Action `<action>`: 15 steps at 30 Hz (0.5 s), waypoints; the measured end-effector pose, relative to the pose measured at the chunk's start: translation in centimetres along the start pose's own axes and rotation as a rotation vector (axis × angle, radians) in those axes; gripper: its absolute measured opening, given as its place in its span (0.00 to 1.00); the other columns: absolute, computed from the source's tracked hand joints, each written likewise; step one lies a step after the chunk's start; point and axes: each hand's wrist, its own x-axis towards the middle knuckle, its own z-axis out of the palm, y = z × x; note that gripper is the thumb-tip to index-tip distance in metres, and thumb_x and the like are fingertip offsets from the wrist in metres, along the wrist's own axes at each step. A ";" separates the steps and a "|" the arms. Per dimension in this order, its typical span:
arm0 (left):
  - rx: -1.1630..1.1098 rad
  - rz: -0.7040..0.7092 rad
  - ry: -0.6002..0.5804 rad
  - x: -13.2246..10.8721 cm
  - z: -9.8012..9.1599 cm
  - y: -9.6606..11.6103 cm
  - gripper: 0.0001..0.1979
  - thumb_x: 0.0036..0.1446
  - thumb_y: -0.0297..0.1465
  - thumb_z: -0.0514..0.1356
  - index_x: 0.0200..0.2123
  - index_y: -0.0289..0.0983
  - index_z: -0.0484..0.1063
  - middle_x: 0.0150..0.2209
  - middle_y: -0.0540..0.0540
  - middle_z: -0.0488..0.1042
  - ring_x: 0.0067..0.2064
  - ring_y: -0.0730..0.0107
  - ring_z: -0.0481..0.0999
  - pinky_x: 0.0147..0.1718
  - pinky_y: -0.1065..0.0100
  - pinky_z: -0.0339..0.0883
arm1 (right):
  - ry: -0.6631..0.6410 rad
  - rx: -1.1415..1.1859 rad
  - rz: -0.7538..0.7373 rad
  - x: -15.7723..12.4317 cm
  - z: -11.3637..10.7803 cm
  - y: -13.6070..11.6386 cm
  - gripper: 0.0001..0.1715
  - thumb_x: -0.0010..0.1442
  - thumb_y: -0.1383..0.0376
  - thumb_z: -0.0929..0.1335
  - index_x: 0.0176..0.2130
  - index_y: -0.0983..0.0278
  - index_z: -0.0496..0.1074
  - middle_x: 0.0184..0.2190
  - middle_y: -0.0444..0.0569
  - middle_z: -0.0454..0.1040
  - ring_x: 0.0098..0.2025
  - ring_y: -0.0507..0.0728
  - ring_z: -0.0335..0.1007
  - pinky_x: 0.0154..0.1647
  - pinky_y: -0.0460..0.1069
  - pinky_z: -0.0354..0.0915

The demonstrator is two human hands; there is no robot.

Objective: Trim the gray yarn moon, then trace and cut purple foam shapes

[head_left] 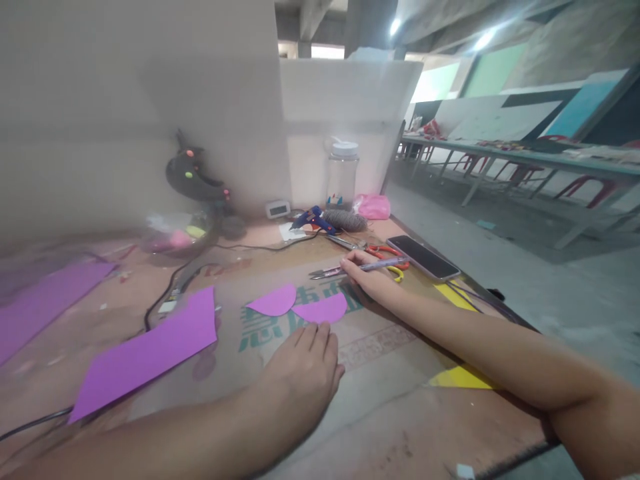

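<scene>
My right hand (367, 272) grips a pen (383, 264) between thumb and fingers, its tip pointing left above the table. Just below lie two purple paper half-circles, the left one (275, 301) and the right one (324, 308), close together on a sheet with green printed characters (253, 330). My left hand (309, 353) rests palm down, its fingertips at the lower edge of the right half-circle. Those fingers lie nearly flat, and nothing shows in them. Behind the right hand are orange-handled scissors (389, 251) and a yellow handle (397, 273), partly hidden.
Purple paper pieces (150, 357) lie at left beside a black cable (155, 307). A phone (424, 257) sits at the right edge. Farther back stand a blue glue gun (315, 219), grey yarn (345, 220), a clear bottle (343, 177) and a small digital clock (278, 209). Yellow paper (463, 378) lies under my right forearm.
</scene>
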 end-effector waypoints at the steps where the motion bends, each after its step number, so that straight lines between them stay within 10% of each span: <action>1: 0.008 -0.003 -0.004 0.0 0.0 0.0 0.17 0.67 0.32 0.55 0.51 0.27 0.76 0.53 0.30 0.78 0.51 0.49 0.80 0.48 0.55 0.72 | -0.001 -0.003 -0.008 0.0 0.0 0.0 0.16 0.60 0.52 0.67 0.30 0.61 0.66 0.19 0.37 0.63 0.22 0.52 0.58 0.25 0.47 0.53; 15: -0.055 -0.024 -0.096 0.4 -1.0 -0.6 0.19 0.67 0.34 0.55 0.54 0.27 0.72 0.54 0.30 0.76 0.54 0.46 0.76 0.51 0.53 0.70 | -0.008 -0.002 -0.058 0.4 -0.1 0.5 0.16 0.60 0.52 0.66 0.30 0.61 0.66 0.21 0.38 0.64 0.25 0.52 0.60 0.28 0.48 0.56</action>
